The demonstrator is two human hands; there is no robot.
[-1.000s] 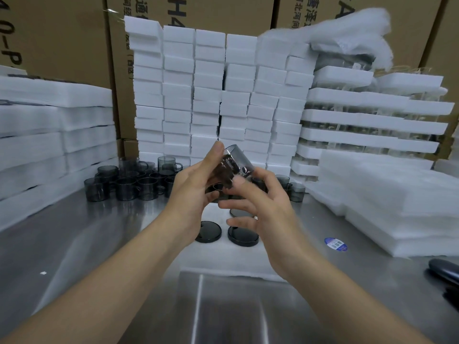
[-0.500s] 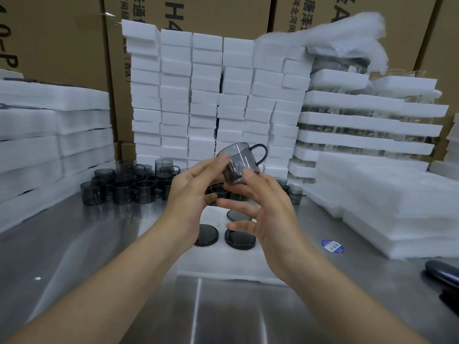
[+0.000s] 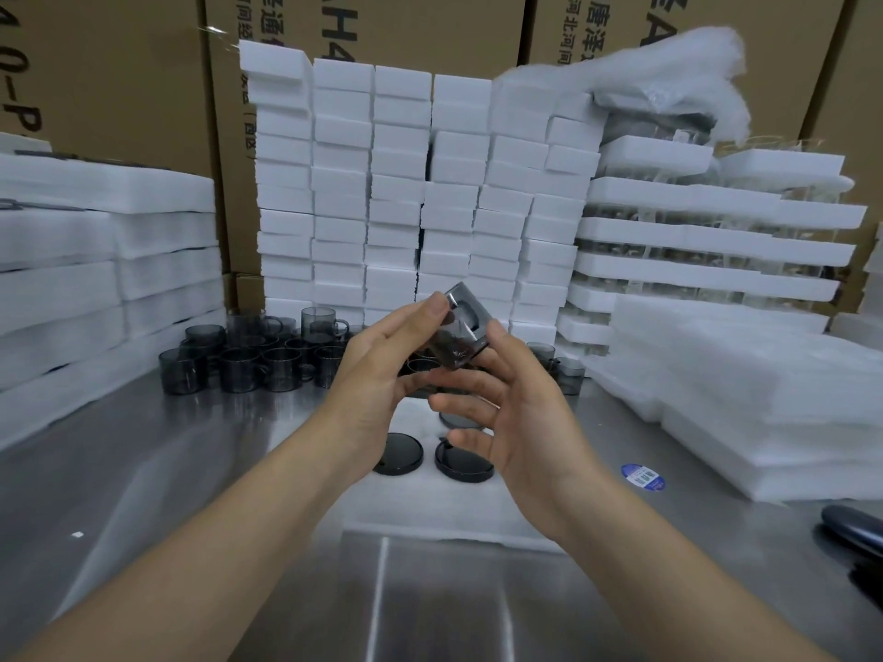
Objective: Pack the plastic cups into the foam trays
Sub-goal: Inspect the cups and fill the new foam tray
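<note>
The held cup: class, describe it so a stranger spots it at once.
Find the wall of white foam blocks behind the steel table. Before it, the left hand and right hand hold a smoky grey plastic cup. Unlike the cups standing at left, it is raised and tilted.

I see a steel table (image 3: pixel 143 470) up front, brushed, w/ soft glare in pale streaks. Behind it, brown cardboard cartons (image 3: pixel 119 88) stacked as a wall, black print on them. Blue sticker (image 3: pixel 642 476) on tabletop at right; dark obj (image 3: pixel 855 527) at right edge, can't ID.
</note>
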